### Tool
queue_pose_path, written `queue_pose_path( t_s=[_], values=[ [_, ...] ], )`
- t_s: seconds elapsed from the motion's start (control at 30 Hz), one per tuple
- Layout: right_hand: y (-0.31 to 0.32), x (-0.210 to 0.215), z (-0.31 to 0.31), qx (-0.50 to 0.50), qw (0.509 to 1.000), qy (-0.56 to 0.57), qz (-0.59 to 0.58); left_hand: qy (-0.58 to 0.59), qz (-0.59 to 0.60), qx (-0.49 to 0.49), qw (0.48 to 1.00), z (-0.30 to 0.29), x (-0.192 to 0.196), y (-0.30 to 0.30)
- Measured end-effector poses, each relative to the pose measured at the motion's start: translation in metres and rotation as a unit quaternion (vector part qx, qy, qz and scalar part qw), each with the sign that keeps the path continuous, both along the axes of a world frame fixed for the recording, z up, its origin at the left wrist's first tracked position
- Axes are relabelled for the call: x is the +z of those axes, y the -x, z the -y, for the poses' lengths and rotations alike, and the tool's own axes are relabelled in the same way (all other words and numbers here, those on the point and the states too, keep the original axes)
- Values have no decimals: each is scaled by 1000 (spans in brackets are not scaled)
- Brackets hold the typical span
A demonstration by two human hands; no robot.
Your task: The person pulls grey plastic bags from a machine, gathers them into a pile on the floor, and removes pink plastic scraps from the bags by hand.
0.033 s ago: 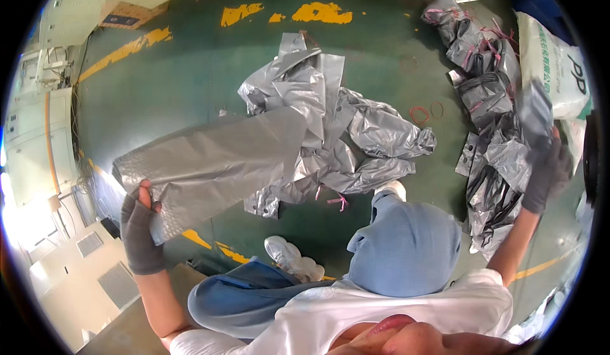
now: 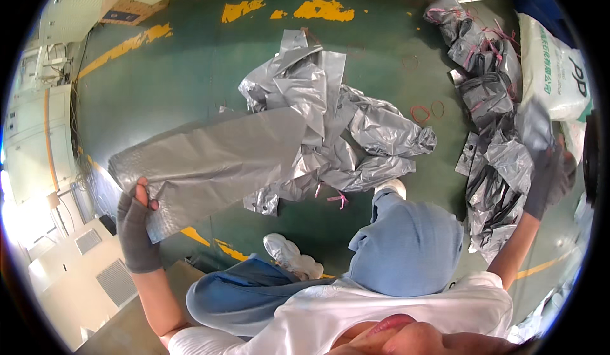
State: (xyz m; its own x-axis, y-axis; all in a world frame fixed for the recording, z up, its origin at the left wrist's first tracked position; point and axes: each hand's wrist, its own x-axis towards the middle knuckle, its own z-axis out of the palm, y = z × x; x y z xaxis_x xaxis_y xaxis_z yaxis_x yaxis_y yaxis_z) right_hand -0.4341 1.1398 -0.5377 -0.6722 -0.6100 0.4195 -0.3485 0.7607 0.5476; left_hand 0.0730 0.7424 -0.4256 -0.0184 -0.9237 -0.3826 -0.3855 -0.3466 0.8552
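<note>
1. Left hand (image 2: 135, 228), in a grey fingerless glove, closed on the lower left corner of a flat grey plastic bag (image 2: 210, 164), thumb over the front.
2. Bag held up and stretched out flat, slanting up to the right, its far end overlapping a crumpled heap of grey bags (image 2: 343, 126) on the green floor (image 2: 190, 69).
3. Below the heap: white shoes (image 2: 289, 253) and blue trouser knees (image 2: 413, 247).
4. Red rubber bands (image 2: 420, 113) scattered on the floor just right of the heap.
5. Row of tied grey bags (image 2: 489, 94) along the right side.
6. Right hand (image 2: 549, 177), gloved, raised near that row beside a white sack (image 2: 556, 69); grip blurred, could not tell whether closed or spread.
</note>
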Motion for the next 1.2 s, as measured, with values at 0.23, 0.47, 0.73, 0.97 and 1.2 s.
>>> queue_pose_path(
  t_s=[0.23, 0.47, 0.73, 0.97, 1.2],
  values=[
    [-127, -127, 110, 266, 813, 60, 514, 48, -88, 47, 994, -3, 17, -27],
    [-145, -227, 70, 185, 752, 29, 632, 84, 87, 157, 980, 5, 44, -154],
    [-2, 8, 4, 197, 892, 102, 394, 51, -56, 248, 966, -43, 3, -184],
    [-118, -133, 215, 144, 599, 147, 774, 26, -115, 264, 957, -40, -28, -158],
    [-178, -284, 340, 166, 823, 131, 527, -18, -96, 310, 946, -52, -34, -158]
  ],
)
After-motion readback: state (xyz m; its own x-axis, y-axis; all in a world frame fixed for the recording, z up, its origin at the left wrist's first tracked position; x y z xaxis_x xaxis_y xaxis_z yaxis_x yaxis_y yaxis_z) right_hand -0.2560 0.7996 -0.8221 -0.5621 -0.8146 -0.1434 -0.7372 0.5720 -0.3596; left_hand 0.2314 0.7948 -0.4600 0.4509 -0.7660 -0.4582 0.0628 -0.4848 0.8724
